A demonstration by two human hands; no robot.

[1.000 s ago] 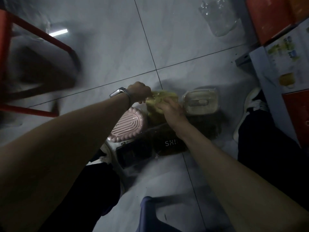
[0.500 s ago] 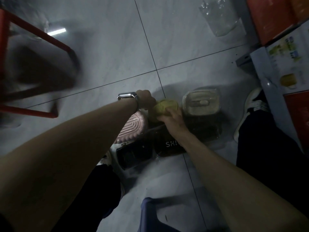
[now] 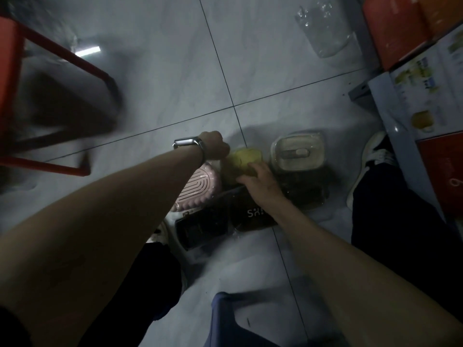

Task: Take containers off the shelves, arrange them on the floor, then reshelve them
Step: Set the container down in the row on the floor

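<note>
While both forearms reach down to the pale tiled floor (image 3: 155,78), the small yellow-green plastic container (image 3: 246,156) sits on that floor among the other containers, its top turned up toward the camera. Its shape is too covered by the hands to tell a long axis. The right hand (image 3: 260,182) holds the yellow-green container at its near edge, fingers (image 3: 250,170) curled over it. The left hand (image 3: 216,149), with a silver wristwatch (image 3: 187,142) on the wrist, touches the container's left side; its fingers are hidden behind the back of the hand, so their grip cannot be told.

Just left of the yellow-green container lies a pink oval container with a ribbed lid (image 3: 198,187), its long axis running from near-left to far-right. Just right of it stands a clear square container with a white latched lid (image 3: 297,154). Nearer the person than the yellow-green container, a dark rectangular box with white letters (image 3: 255,214) lies beside a black rectangular box (image 3: 203,227). Well to the far left stands a red metal frame (image 3: 57,47); well to the far right are a clear plastic bag (image 3: 324,31) and a white printed carton (image 3: 426,83).
</note>
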